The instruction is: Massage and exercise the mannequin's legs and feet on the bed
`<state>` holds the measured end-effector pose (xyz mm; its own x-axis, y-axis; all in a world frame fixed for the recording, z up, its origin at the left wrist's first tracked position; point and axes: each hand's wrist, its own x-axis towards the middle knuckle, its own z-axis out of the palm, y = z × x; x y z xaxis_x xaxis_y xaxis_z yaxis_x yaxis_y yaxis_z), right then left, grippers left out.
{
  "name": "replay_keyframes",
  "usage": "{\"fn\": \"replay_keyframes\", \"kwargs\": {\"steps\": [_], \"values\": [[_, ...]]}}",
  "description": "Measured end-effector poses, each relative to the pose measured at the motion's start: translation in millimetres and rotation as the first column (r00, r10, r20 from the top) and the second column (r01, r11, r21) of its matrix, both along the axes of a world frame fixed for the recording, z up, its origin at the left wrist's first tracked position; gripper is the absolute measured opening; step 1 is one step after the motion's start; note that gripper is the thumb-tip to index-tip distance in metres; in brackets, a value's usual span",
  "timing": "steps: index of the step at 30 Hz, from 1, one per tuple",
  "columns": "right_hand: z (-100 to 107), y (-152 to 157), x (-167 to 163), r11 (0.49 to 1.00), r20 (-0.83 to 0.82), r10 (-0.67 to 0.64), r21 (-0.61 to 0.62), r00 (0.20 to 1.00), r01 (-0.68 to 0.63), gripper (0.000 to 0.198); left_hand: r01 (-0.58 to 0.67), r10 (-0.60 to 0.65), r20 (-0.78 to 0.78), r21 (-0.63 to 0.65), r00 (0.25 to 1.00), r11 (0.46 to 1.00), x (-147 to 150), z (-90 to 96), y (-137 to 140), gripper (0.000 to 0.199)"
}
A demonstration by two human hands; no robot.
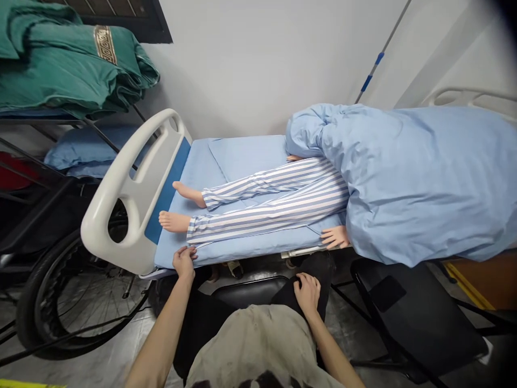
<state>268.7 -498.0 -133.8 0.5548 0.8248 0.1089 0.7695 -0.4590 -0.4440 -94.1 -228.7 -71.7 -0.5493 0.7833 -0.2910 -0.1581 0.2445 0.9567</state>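
The left hand (184, 262), fingers curled, meets the edge of the sheet (246, 153) beside the striped trousers (269, 213) — whether pinching cannot be told; the right hand (307, 292) rests loose, empty. A tug could wrinkle cloth underneath

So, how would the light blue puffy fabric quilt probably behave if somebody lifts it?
The quilt would probably be floppy, because its surface sags into soft creases. It may be light for its size, as its rounded edge looks padded. Its near edge might swing, since it overhangs the side of the light blue mattress.
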Motion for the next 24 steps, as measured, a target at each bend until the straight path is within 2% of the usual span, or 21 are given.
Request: {"fn": "replay_keyframes", "kwargs": {"steps": [3,6,9,11,13,15,18,21,24], "values": [[2.0,7.6,-3.5,0.998,-0.136,0.048,0.053,0.989,-0.041,0.034,-0.026,0.025,0.056,0.002,0.998,1.000,-3.4,-1.0,-0.3,0.027],[24.9,39.7,-13.6,0.960,-0.343,0.258,0.200,0.903,-0.198,0.033,-0.010,0.009,0.138,0.008,0.990,1.000,-8.4,-0.3,-6.2,0.024],[71.9,102.8,-30.8,0.834,-0.363,0.533,0.380,0.764,-0.401,0.026,0.056,-0.062,0.211,0.033,0.976,0.998,-3.7,5.2,-21.4,0.015],[107.3,159.0,-45.7,0.748,-0.288,0.629,0.479,0.722,-0.459,0.021,0.125,-0.142,0.254,0.081,0.957,0.989,8.3,14.5,-30.7,0.011],[137.0,221.2,-64.0,0.684,-0.221,0.691,0.507,0.688,-0.524,0.022,0.194,-0.230,0.292,0.147,0.928,0.970,25.6,29.5,-31.1,0.011],[156.7,283.6,-85.8,0.645,-0.150,0.737,0.445,0.659,-0.621,0.029,0.231,-0.286,0.302,0.205,0.909,0.951,44.3,48.2,-17.9,0.012],[168.3,367.0,-122.4,0.600,-0.032,0.789,0.259,0.614,-0.757,0.047,0.236,-0.322,0.349,0.266,0.880,0.935,66.9,74.0,24.4,0.017],[164.1,428.8,-152.5,0.575,0.103,0.809,0.070,0.579,-0.815,0.059,0.187,-0.302,0.512,0.264,0.804,0.946,78.5,86.1,74.5,0.023],[148.0,466.5,-167.2,0.593,0.158,0.799,-0.054,0.580,-0.803,0.058,0.138,-0.258,0.605,0.238,0.754,0.961,82.7,84.6,117.1,0.024]]}}
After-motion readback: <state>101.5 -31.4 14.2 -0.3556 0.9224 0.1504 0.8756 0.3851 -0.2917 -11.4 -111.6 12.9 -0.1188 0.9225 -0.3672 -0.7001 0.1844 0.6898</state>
